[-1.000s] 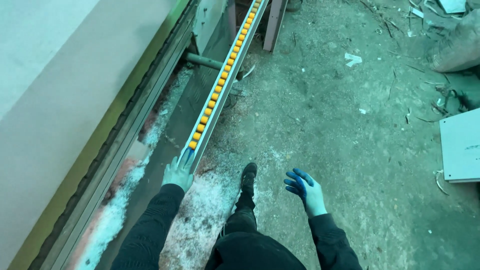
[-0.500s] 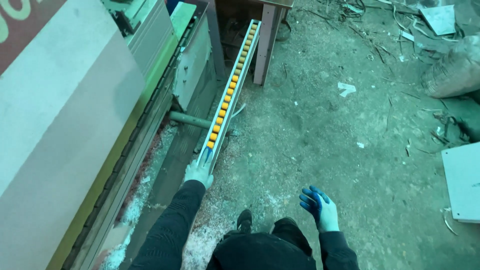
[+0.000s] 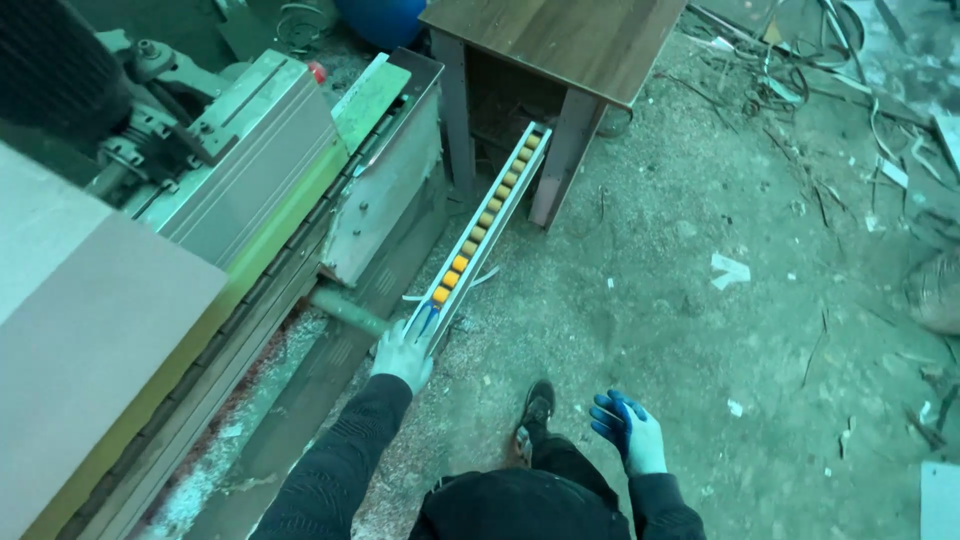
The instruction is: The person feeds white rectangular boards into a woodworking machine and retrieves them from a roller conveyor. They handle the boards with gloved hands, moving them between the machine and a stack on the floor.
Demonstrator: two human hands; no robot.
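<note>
My left hand [image 3: 403,357] is closed around the near end of the one long roller rail [image 3: 480,232]; its row of orange rollers runs away from my fingers [image 3: 428,322], the far end under the wooden table [image 3: 560,40]. My right hand [image 3: 630,430] hangs free with loosely spread fingers, holding nothing, well apart. One table leg [image 3: 562,165] stands just beside the rail's far part, and the machine [image 3: 250,190] lies to its left.

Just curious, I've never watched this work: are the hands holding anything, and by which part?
The left hand grips the near end of the long roller rail. The right hand holds nothing.
</note>
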